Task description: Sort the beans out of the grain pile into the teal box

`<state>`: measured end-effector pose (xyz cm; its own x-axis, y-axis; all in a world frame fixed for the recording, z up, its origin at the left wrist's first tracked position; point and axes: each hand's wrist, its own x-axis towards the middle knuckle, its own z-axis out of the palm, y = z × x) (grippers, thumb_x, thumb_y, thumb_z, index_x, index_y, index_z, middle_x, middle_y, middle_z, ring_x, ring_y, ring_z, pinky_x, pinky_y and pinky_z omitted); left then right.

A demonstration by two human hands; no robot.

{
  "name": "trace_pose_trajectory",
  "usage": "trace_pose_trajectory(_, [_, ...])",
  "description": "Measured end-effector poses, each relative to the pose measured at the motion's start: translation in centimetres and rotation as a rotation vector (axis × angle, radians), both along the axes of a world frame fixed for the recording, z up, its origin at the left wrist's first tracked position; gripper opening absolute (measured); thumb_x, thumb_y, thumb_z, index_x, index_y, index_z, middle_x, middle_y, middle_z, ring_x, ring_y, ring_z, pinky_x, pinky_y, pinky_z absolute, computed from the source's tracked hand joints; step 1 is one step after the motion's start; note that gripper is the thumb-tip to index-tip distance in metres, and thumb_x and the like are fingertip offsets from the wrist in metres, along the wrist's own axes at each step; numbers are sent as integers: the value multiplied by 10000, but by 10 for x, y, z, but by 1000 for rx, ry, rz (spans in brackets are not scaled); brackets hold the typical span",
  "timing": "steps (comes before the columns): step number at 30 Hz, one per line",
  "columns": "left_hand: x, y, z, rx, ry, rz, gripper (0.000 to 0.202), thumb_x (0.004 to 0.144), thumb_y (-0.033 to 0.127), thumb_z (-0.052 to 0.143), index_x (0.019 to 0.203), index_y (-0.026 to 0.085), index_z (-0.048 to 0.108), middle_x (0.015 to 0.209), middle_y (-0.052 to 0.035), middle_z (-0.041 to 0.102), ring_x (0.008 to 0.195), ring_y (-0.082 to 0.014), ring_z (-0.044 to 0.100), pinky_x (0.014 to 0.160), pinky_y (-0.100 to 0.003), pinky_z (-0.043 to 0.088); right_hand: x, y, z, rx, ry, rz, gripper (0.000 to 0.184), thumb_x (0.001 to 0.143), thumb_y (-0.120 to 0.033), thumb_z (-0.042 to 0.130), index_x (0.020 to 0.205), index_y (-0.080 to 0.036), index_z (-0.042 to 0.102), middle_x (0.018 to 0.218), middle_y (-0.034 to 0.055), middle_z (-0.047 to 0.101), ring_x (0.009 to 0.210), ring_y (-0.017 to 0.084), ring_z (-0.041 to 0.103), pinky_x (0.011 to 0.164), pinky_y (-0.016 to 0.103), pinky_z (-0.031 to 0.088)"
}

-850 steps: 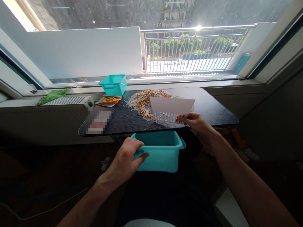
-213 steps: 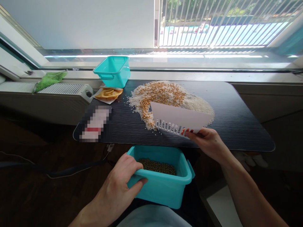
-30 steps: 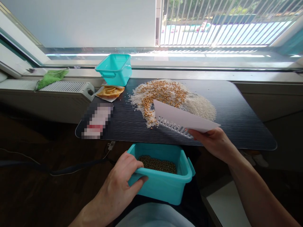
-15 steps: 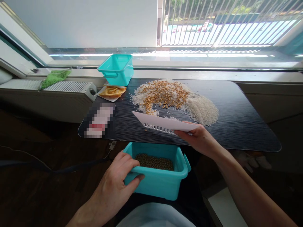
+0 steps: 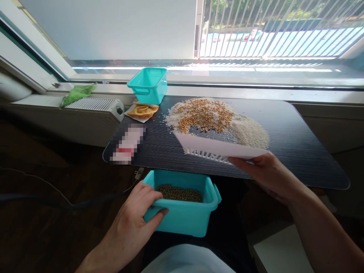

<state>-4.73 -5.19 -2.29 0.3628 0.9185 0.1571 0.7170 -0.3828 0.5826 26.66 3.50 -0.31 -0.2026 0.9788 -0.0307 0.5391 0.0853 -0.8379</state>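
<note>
My left hand (image 5: 136,212) grips the near left rim of a turquoise plastic bin (image 5: 182,218) below the table's front edge. Greenish-brown dried peas or similar small round grains (image 5: 179,192) cover its bottom. With my right hand (image 5: 264,172) I hold a thin white slotted sheet (image 5: 218,147) on edge over the front of the table, its row of slots along the lower side. Just behind the sheet lies a heap of white rice (image 5: 250,132), with yellow dried peas (image 5: 204,115) spread over its left part. The sheet hides the heap's near edge.
The dark table (image 5: 301,151) stands against a window sill. At its back left are a second turquoise bin (image 5: 149,89) and a yellow cloth (image 5: 142,110) on white paper. A blurred flat item (image 5: 127,146) lies at left. A green cloth (image 5: 79,94) rests on the radiator (image 5: 96,104).
My right hand has moved the slotted sheet to the right along the table's front. The view has shifted a little; my left hand keeps its hold on the bin.
</note>
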Motion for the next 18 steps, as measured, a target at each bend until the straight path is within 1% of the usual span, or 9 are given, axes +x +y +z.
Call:
trace_pose_trajectory(2, [4,0,2,-6,-9,-10,57,829,148,556,858,196,560,815,-29,576,852,-201,510,737,-327,468,8,0,1,33,-46,-131,333,755,-419,624,920,-153,738,861,49,729,832,248,652,759,331,509])
trace_pose_trajectory(4, [10,0,3,-2,-11,-21,61,828,143,548,848,200,551,809,-23,573,847,-197,514,781,-352,467,12,1,1,39,-96,-190,350,733,-436,626,889,-150,754,842,50,734,813,270,662,741,356,520])
trace_pose_trajectory(6, [16,0,3,22,5,-37,64,824,145,555,852,203,546,802,-10,570,841,-189,522,921,-426,421,13,3,0,31,-116,-195,362,723,-448,620,873,-150,760,833,45,735,797,280,667,709,359,529])
trace_pose_trajectory(8, [20,1,3,50,30,-55,72,818,144,567,857,201,545,790,4,563,827,-176,532,1054,-499,300,13,4,-1,25,-125,-188,368,719,-456,615,860,-148,761,812,41,733,789,285,669,685,355,532])
trace_pose_trajectory(9, [22,1,3,62,38,-65,77,816,141,570,860,198,544,788,8,560,819,-169,536,1090,-517,246,13,4,-2,23,-125,-186,370,720,-457,612,862,-149,760,812,38,733,795,288,670,686,356,533])
trace_pose_trajectory(11, [24,2,3,73,37,-76,78,820,130,562,864,190,542,790,10,559,810,-158,544,1117,-516,213,12,4,-3,17,-117,-183,374,726,-461,603,867,-152,758,823,35,734,811,291,670,701,360,531])
trace_pose_trajectory(14, [26,3,3,84,25,-80,61,830,129,551,860,182,545,793,7,561,809,-154,553,1122,-506,230,12,5,-5,10,-109,-167,369,731,-456,599,887,-160,755,832,28,736,817,288,671,715,365,529])
trace_pose_trajectory(18, [27,3,4,75,30,-68,42,824,149,554,838,189,554,785,10,568,803,-159,564,1115,-509,259,12,5,-8,20,-106,-154,357,736,-449,598,870,-159,756,808,22,734,798,277,669,691,350,530])
